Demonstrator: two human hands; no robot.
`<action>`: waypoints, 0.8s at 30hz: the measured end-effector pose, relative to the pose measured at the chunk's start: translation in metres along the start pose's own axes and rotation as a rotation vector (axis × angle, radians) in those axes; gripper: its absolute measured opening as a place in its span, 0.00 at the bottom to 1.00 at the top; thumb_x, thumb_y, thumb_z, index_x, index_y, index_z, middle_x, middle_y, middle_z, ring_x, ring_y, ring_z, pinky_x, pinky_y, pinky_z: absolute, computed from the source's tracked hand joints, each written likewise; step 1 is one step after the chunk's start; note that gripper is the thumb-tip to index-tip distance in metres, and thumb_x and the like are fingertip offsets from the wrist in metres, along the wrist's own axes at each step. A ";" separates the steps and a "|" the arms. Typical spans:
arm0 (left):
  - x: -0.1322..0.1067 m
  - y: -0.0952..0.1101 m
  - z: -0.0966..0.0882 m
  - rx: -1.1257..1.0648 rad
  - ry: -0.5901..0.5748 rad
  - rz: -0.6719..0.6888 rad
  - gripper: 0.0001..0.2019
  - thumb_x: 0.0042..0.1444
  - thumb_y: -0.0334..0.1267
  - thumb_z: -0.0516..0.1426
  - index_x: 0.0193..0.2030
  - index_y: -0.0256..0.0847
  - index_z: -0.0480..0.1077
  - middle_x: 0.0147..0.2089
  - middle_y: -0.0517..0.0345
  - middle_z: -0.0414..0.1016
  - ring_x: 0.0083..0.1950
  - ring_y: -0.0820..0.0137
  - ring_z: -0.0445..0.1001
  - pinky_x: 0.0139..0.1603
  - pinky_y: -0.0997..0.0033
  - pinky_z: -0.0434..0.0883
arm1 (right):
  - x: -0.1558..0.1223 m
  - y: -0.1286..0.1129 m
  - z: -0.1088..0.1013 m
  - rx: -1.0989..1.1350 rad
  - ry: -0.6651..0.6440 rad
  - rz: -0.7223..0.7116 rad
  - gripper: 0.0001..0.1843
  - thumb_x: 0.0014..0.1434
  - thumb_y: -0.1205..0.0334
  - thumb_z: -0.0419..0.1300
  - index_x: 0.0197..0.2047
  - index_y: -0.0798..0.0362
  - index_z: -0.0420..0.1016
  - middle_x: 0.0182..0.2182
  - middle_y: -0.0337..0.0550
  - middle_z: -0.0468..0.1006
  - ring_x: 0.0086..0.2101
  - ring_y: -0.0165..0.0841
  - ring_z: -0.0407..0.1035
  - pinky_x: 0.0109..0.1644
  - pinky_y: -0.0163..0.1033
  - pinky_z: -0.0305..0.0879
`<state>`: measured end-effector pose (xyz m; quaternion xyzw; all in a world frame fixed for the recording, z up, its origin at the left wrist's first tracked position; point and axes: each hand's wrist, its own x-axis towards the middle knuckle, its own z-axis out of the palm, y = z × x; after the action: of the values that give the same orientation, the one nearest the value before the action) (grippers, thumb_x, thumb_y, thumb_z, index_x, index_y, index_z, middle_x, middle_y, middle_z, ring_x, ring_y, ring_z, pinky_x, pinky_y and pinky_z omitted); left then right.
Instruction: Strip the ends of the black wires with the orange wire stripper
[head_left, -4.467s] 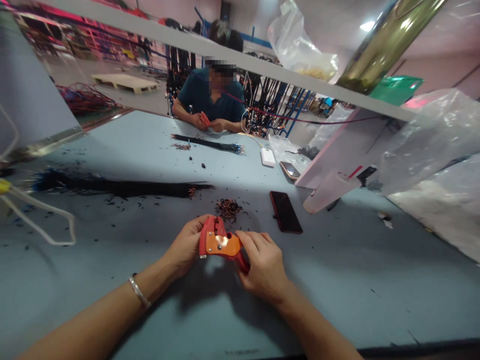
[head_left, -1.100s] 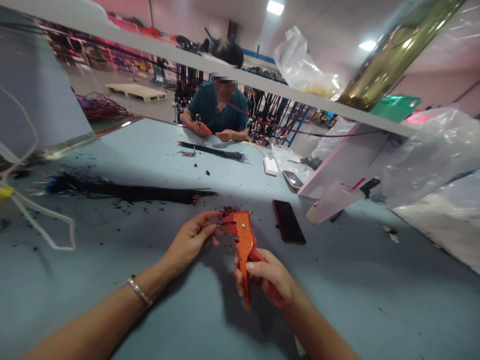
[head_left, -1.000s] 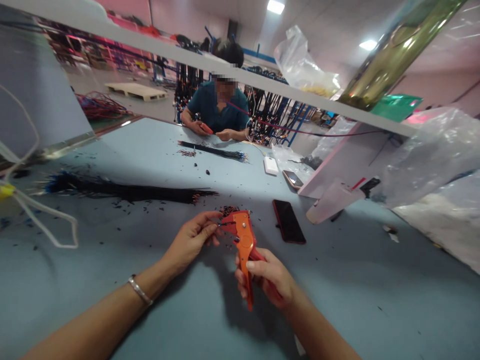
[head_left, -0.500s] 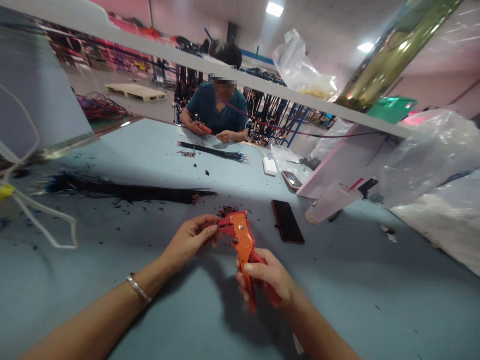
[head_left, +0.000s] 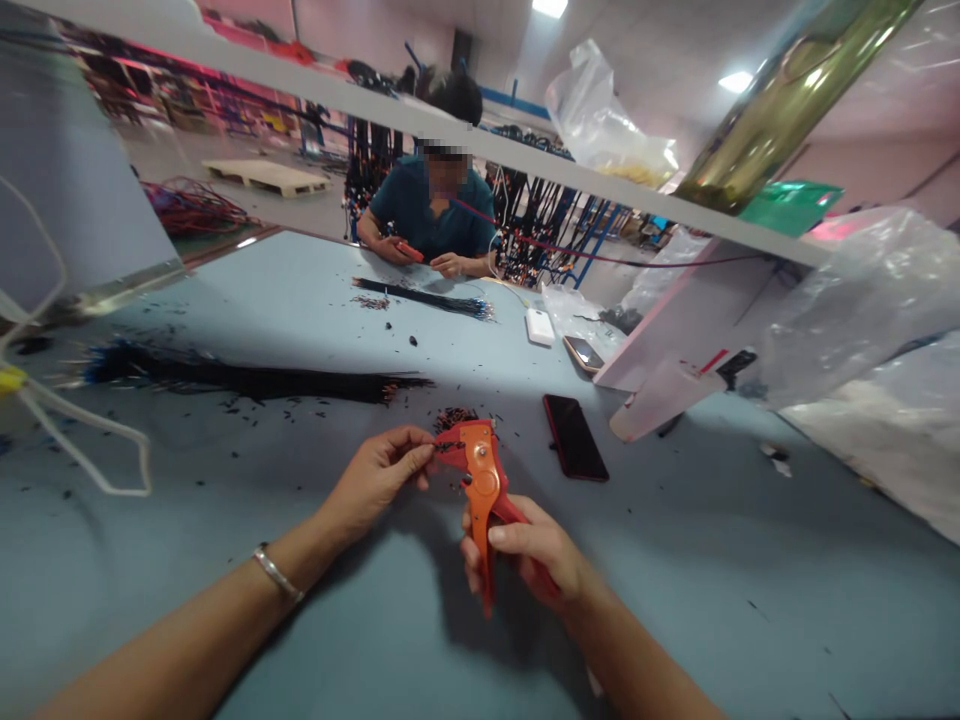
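Note:
My right hand point(head_left: 529, 560) grips the handles of an orange wire stripper point(head_left: 480, 480), its head pointing away from me above the blue table point(head_left: 360, 620). Pinched at the tool's jaws, my left hand point(head_left: 379, 475) has its fingertips closed on something too small to make out. A little heap of stripped wire bits point(head_left: 454, 415) lies just beyond the tool. A long bundle of black wires point(head_left: 247, 378) lies further left across the table.
A dark phone point(head_left: 574, 437) lies right of the tool. A second phone point(head_left: 583, 352) and a white box point(head_left: 538, 327) sit further back. Another person point(head_left: 427, 215) works across the table with a second wire bundle point(head_left: 424, 297). Plastic bags point(head_left: 862, 320) fill the right side. White cords point(head_left: 90, 440) lie at left.
Since 4.5 s ago the stripper has turned from lying sideways between both hands to pointing away, held by my right hand alone. Over the last second the hands have barely shifted.

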<state>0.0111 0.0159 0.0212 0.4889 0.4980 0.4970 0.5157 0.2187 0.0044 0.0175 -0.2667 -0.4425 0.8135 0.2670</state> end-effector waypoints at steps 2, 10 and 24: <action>0.000 0.000 0.000 0.008 0.009 0.004 0.12 0.52 0.47 0.60 0.32 0.39 0.71 0.26 0.62 0.72 0.25 0.74 0.68 0.30 0.73 0.66 | 0.000 0.000 0.000 0.011 0.001 0.000 0.17 0.48 0.57 0.63 0.39 0.59 0.70 0.26 0.44 0.75 0.23 0.33 0.71 0.20 0.34 0.67; 0.001 -0.003 0.001 -0.031 0.018 -0.010 0.13 0.50 0.47 0.61 0.34 0.39 0.70 0.26 0.62 0.73 0.25 0.74 0.69 0.31 0.73 0.67 | 0.001 0.001 -0.001 -0.005 0.059 -0.001 0.17 0.48 0.55 0.65 0.36 0.59 0.70 0.24 0.41 0.73 0.20 0.31 0.69 0.19 0.33 0.66; 0.001 -0.007 0.000 -0.027 0.044 0.058 0.10 0.52 0.44 0.61 0.32 0.39 0.73 0.26 0.62 0.72 0.28 0.73 0.67 0.34 0.74 0.65 | 0.003 0.010 0.001 -0.065 0.106 -0.043 0.18 0.49 0.52 0.66 0.34 0.57 0.68 0.20 0.36 0.71 0.16 0.27 0.66 0.17 0.30 0.62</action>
<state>0.0113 0.0170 0.0136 0.4851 0.4879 0.5291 0.4967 0.2138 0.0012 0.0083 -0.3084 -0.4597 0.7774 0.2987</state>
